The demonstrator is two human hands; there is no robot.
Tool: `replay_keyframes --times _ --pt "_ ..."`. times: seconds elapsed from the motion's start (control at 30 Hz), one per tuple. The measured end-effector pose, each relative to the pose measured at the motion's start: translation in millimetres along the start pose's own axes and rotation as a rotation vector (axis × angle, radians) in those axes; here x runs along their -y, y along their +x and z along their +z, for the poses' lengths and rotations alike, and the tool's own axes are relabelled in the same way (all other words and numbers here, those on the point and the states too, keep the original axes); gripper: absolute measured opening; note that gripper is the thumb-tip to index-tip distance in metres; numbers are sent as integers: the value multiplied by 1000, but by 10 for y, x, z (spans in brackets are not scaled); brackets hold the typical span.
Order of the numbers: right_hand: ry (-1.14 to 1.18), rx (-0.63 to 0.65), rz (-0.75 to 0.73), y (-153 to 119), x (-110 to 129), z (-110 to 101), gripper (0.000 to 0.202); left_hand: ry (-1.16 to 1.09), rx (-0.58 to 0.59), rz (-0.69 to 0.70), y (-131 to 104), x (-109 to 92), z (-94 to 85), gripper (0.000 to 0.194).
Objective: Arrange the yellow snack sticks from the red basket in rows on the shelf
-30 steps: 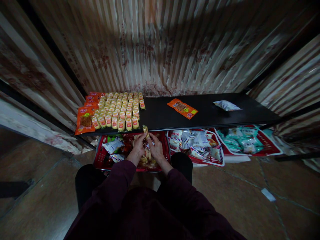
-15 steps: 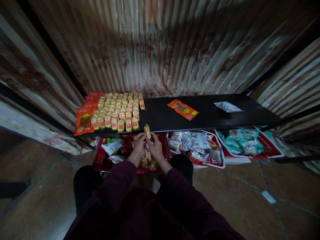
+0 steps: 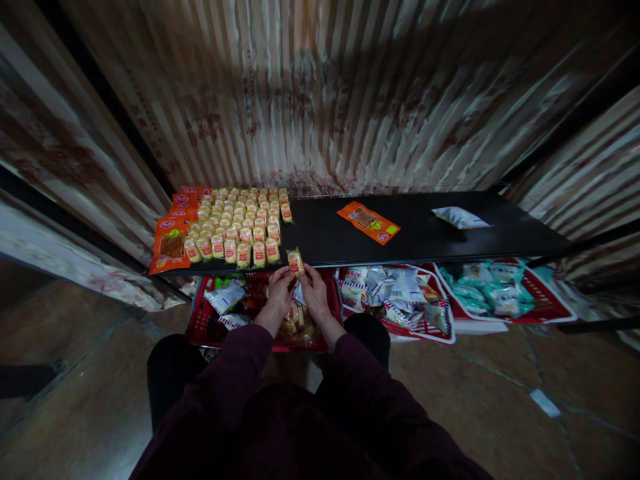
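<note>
Between the fingertips of my left hand (image 3: 281, 291) and my right hand (image 3: 313, 291) is a small wrapped snack cake (image 3: 295, 262), held upright with its label facing me. Both hands are closed on its lower sides, just in front of the shelf's front edge. Beneath them sits a red basket (image 3: 199, 320) with more wrapped cakes (image 3: 299, 320) and white packets (image 3: 226, 296) in it. Rows of matching cakes (image 3: 235, 230) stand on the left part of the black shelf (image 3: 320, 233), beside orange snack packets (image 3: 170, 241).
One orange packet (image 3: 369, 223) lies mid-shelf, and a white packet (image 3: 459, 217) lies to its right. Under the shelf are a basket of white packets (image 3: 400, 287) and a basket of green packets (image 3: 495, 290). A striped curtain (image 3: 320, 100) hangs behind; dark posts (image 3: 110, 100) flank the shelf.
The cake in my hands has turned from edge-on to label-forward. My hands stay at nearly the same place, and the whole view has shifted slightly.
</note>
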State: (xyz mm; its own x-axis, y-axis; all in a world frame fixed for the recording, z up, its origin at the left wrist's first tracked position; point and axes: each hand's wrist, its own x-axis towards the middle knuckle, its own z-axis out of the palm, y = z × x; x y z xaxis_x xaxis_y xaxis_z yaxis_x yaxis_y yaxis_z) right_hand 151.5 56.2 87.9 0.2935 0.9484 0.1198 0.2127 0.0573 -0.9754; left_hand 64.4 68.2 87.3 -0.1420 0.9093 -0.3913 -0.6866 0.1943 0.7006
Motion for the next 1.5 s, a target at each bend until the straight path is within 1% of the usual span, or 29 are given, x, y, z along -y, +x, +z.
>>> replay_keyframes --times 0.1,0.3,0.53,0.67,0.83,1.07,1.27,1.33,1.5 --pt "-20 -17 3 36 -15 8 36 -13 26 3 33 11 -7 30" --pt "-38 -35 -8 95 -10 3 39 -8 31 -5 46 -14 41 28" --pt "-88 -34 -67 196 -1 3 34 40 57 19 64 -91 114 28" --pt "-108 -29 -58 256 3 15 32 40 61 16 90 -114 137 26" --pt "-114 -6 -53 324 15 26 33 70 37 20 150 -118 146 27" --pt "-122 -20 -67 426 1 68 33 110 -35 37 246 -163 207 24" --pt "-110 -48 -103 589 -50 99 33 215 -25 113 366 -122 250 28" --pt "-114 -46 -111 649 -68 104 33 238 -40 127 398 -112 275 29" --pt "-146 -33 -68 795 -99 138 34 307 -64 122 453 -131 356 31"
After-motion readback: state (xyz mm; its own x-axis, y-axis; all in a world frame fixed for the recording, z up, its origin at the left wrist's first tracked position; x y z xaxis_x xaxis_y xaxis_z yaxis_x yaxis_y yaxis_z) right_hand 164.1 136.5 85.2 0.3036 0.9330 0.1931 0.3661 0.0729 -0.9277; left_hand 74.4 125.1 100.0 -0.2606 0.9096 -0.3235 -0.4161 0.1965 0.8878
